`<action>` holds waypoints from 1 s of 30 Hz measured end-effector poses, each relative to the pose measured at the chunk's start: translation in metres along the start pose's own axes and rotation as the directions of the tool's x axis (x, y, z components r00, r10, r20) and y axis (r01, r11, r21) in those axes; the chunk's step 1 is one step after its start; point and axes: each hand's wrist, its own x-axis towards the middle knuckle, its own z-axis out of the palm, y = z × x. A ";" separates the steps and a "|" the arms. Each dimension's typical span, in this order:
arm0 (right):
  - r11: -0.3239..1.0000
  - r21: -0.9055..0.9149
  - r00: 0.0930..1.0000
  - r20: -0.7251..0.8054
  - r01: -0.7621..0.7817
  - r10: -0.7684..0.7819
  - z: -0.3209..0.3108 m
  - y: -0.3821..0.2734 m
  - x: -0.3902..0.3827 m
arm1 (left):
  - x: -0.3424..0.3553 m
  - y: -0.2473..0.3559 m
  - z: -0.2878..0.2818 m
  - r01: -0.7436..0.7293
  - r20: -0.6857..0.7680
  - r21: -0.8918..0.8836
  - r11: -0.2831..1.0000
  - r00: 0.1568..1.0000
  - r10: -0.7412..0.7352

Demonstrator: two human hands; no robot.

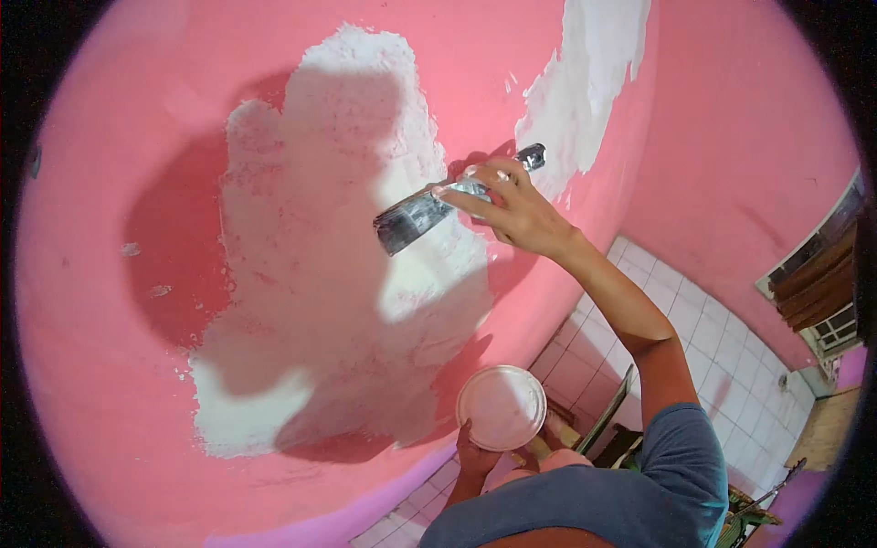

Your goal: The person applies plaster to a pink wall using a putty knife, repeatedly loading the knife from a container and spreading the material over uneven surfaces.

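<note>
My right hand [523, 208] grips a wide putty knife [413, 221] by its handle, fingers wrapped around it and smeared with white filler. The dark blade points left, over a large patch of white putty [343, 210] on the pink wall [183, 55]; I cannot tell whether it touches. Lower down, my left hand [470, 454] holds a round pale lid [484, 382] by its edge, close to my body. Its face looks whitish, and how much putty lies on it is hard to make out.
Another white putty strip [585, 87] runs up the wall at the upper right. White floor tiles [703, 338] spread below on the right. A window [836, 329] with a brown curtain [818, 279] is at the far right. Dark furniture parts [614, 449] stand beside my legs.
</note>
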 end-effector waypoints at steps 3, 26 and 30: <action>0.999 0.000 0.999 -0.032 -0.040 0.040 -0.004 0.016 0.003 | 0.004 -0.002 -0.006 -0.025 -0.002 0.026 0.999 1.000 0.025; 0.971 -0.053 0.963 -0.153 -0.232 0.221 -0.004 0.011 -0.031 | -0.001 0.012 -0.010 0.016 0.122 -0.056 0.998 0.993 -0.009; 0.980 0.060 0.972 -0.134 -0.187 0.194 0.010 -0.009 -0.007 | 0.003 0.015 0.009 0.012 0.073 0.001 1.000 0.997 -0.012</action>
